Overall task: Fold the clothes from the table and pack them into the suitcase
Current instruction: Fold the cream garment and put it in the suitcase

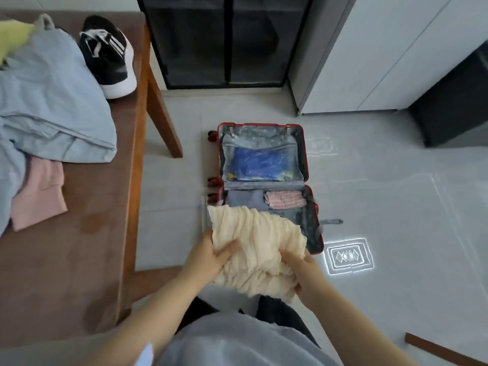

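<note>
A folded cream pleated garment (257, 241) hangs in the air over the near half of the open red suitcase (306, 165) on the floor. My left hand (211, 256) grips its left edge, thumb on top. My right hand (303, 270) grips its lower right side. In the suitcase's near half lie a grey folded piece (243, 200) and a pink striped one (285, 200). Its far half holds something blue (260, 165) behind a mesh cover. On the brown table (87, 233) at left lie a light blue garment (52, 101) and a pink one (39, 199).
A black and white sneaker (109, 56) and a bit of yellow-green cloth (13, 38) sit at the table's far end. A dark glass cabinet (224, 40) and a white cabinet (383, 48) stand behind the suitcase. Pale tiled floor surrounds it.
</note>
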A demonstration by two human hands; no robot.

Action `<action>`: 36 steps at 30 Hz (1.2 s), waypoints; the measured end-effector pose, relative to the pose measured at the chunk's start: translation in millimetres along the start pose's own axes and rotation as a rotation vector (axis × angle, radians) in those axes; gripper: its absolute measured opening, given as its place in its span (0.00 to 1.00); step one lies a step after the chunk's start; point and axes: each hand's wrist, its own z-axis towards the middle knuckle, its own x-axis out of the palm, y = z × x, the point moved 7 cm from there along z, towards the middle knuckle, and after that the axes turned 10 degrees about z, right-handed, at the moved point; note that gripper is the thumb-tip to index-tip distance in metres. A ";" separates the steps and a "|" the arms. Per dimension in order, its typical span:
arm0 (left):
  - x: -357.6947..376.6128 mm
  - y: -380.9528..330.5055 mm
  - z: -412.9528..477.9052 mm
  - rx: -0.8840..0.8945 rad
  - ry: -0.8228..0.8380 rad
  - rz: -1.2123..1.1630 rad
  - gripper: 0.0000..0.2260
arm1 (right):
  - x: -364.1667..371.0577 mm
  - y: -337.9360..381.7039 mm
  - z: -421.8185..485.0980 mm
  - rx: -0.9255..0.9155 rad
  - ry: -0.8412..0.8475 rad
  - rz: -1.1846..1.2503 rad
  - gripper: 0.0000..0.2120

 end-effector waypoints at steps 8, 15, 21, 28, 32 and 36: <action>125.5 52.4 55.1 -0.248 0.123 -0.260 0.21 | -108.6 0.2 78.7 0.094 -0.018 -0.112 0.21; 193.1 169.8 193.3 -0.361 0.221 0.022 0.24 | -153.5 -65.7 228.7 0.053 -0.197 -0.192 0.21; 213.9 285.3 331.7 -0.374 0.179 0.000 0.23 | -151.1 -131.2 409.2 0.017 -0.102 -0.327 0.21; 243.9 422.0 438.3 -0.423 0.020 0.176 0.11 | -137.3 -242.3 579.9 0.056 -0.044 -0.699 0.30; 242.1 446.1 433.7 -0.436 -0.083 0.381 0.19 | -138.2 -252.6 591.6 0.108 -0.110 -1.067 0.35; 215.2 374.1 369.2 -0.345 -0.178 0.185 0.23 | -118.3 -201.0 514.8 0.039 -0.055 -1.253 0.38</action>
